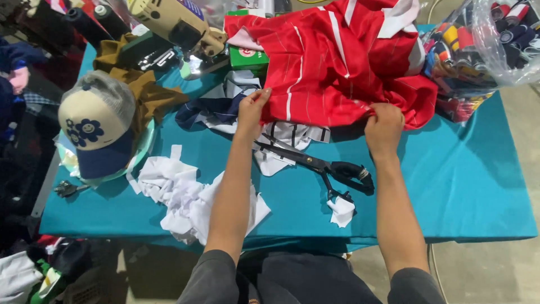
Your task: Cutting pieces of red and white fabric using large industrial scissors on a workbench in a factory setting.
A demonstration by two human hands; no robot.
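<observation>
A red garment with thin white stripes (337, 62) lies bunched on a teal-covered table (461, 180). My left hand (251, 110) pinches its lower left edge. My right hand (384, 126) grips its lower hem further right. Between my forearms, black-handled fabric scissors (323, 166) rest on the table over a striped white and navy cloth (281, 141). Both hands are closed on the red fabric.
White fabric scraps (185, 197) lie at the front left. A cream and navy cap with a flower design (95, 126) sits at the left, brown cloth (146, 90) behind it. A sewing machine head (174, 25) stands at the back. A clear bag of thread spools (484, 45) is at right.
</observation>
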